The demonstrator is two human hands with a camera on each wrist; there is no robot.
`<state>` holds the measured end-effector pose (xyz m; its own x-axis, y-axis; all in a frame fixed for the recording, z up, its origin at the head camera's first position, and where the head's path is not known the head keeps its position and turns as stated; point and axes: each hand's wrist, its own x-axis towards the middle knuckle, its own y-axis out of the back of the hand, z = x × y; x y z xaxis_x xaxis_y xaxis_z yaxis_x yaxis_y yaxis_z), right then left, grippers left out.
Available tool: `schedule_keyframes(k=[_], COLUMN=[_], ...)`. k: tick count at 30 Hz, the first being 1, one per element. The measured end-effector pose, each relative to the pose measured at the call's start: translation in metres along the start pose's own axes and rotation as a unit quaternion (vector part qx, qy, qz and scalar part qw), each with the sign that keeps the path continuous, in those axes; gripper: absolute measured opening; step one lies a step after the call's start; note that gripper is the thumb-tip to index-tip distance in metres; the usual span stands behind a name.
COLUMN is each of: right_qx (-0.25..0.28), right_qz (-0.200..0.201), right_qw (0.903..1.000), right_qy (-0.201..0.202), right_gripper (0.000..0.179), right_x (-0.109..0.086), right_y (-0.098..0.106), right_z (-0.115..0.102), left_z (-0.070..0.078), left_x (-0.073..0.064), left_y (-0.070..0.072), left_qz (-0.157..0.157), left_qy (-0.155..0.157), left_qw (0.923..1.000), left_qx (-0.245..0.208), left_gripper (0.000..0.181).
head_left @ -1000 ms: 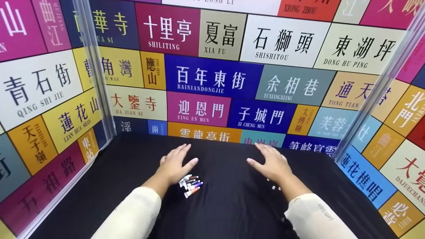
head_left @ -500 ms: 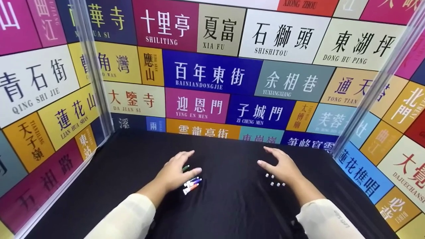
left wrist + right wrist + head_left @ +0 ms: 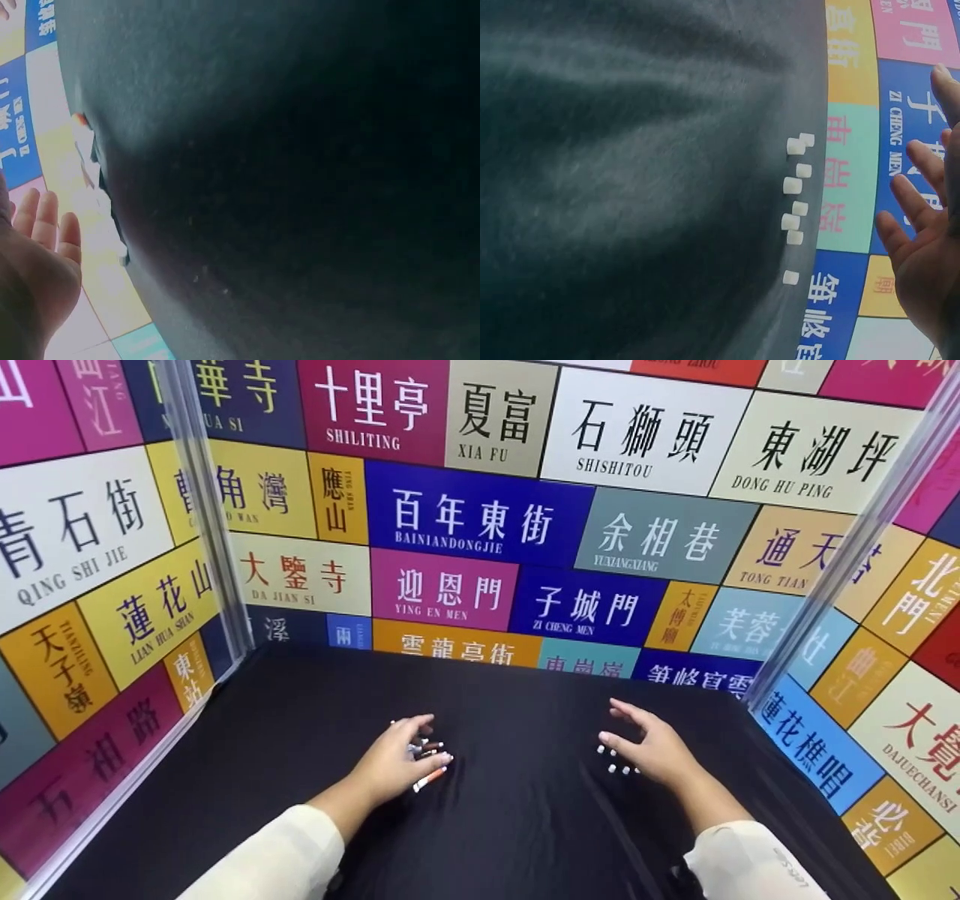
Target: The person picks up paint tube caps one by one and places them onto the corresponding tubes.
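My left hand hovers over a small pile of slim, tube-like pieces with white ends, partly covering them in the head view. An orange-and-white one shows below the thumb. The left wrist view has the pile at the cloth's edge line, with the left hand apart from it, fingers relaxed. My right hand is held above several small white block-like pieces, fingers loosely extended. In the right wrist view those white pieces stand in loose rows, and the right hand holds nothing.
A black cloth with wrinkles covers the table. Behind it rises a back wall of coloured panels with lettering. Similar side panels flank the table, with clear upright strips at the corners.
Both hands have come down and nearer, and the right hand has moved to the right. The left hand now covers more of the pile. The head view has tilted slightly downward.
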<state>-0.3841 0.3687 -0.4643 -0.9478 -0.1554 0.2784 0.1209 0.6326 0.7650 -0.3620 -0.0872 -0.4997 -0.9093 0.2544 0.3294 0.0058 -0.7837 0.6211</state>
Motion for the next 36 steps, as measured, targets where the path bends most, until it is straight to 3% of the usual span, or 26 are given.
schedule_keyframes(k=[6,17,29,36], right_qx=[0.012,0.016,-0.019,-0.024], right_qz=[0.000,0.002,0.010,0.017], right_qw=[0.9999,0.9998,0.9989,0.9982], right_qy=[-0.010,-0.012,-0.043,-0.052], right_gripper=[0.068,0.056,0.040,0.037], right_x=[-0.004,-0.012,-0.020,-0.022], right_y=[0.003,0.007,0.017,0.025], right_z=[0.008,0.027,0.045,0.056], left_z=[-0.001,0.005,-0.001,-0.004], left_x=[-0.010,-0.023,-0.025,-0.027], left_y=[-0.008,-0.018,-0.021,-0.019], left_qz=[0.000,0.009,0.037,0.027], left_qy=[0.000,-0.022,0.026,0.048], left_qw=[0.9985,0.9996,0.9987,0.9982], left_qx=[-0.054,-0.017,0.023,0.025], left_gripper=[0.063,0.048,0.037,0.028])
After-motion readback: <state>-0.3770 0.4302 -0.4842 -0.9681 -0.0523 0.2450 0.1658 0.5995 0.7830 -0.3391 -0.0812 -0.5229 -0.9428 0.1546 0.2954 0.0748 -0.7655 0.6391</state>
